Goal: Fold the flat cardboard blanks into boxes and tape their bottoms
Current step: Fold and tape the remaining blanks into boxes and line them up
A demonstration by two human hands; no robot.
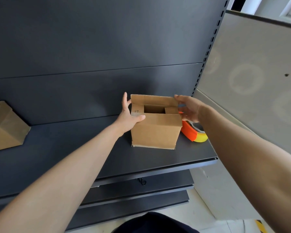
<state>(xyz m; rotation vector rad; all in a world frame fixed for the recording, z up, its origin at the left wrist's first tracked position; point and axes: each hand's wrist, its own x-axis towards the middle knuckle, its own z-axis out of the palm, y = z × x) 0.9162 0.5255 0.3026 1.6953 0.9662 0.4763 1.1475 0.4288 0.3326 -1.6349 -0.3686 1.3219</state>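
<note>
A small brown cardboard box (155, 132) stands on the dark grey shelf (74, 148), its top flaps part folded with a gap in the middle. My left hand (128, 115) grips the box's left top edge, thumb laid over the near flap. At the box's right side my right hand (189, 108) touches the far flap's right corner with straight fingers. An orange and yellow tape dispenser (194, 133) lies on the shelf just right of the box, partly hidden behind the box and my right hand.
Another brown cardboard box (5, 126) sits at the shelf's left end. The shelf's dark back panel rises behind the boxes. A slotted upright (207, 52) and a pale grey wall panel (250, 73) stand to the right. Lower shelves (141, 192) step out below.
</note>
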